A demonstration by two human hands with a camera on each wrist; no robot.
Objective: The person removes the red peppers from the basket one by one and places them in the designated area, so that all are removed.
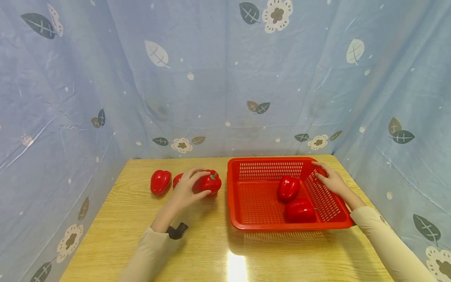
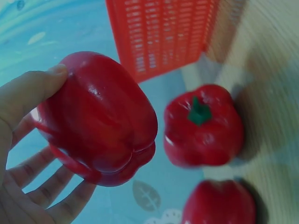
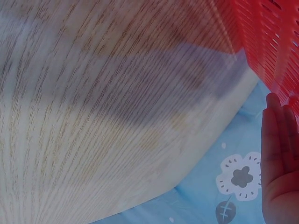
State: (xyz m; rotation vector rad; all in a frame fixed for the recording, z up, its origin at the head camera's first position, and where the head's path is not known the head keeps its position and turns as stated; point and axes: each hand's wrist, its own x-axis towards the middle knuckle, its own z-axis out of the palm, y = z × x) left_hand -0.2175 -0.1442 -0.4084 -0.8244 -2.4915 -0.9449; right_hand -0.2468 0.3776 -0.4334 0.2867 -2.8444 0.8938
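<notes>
My left hand [image 1: 184,192] holds a red bell pepper [image 2: 100,119] above the table, thumb on one side and fingers beneath. In the left wrist view, a second bell pepper [image 2: 205,128] stands stem up beside it, with another [image 2: 219,205] below, cut by the frame edge. The head view shows one pepper [image 1: 161,183] at the far left and one [image 1: 177,180] partly behind the hand. My right hand [image 1: 332,182] rests at the right rim of a red plastic basket [image 1: 258,226], with straight fingers [image 3: 273,140] near its wall. The basket holds two peppers [image 1: 289,188].
The wood-grain table [image 1: 197,250] has a patterned blue curtain [image 1: 211,98] behind it and on both sides. A black strap piece [image 1: 177,231] shows at the left wrist. Slotted walls surround the basket's floor.
</notes>
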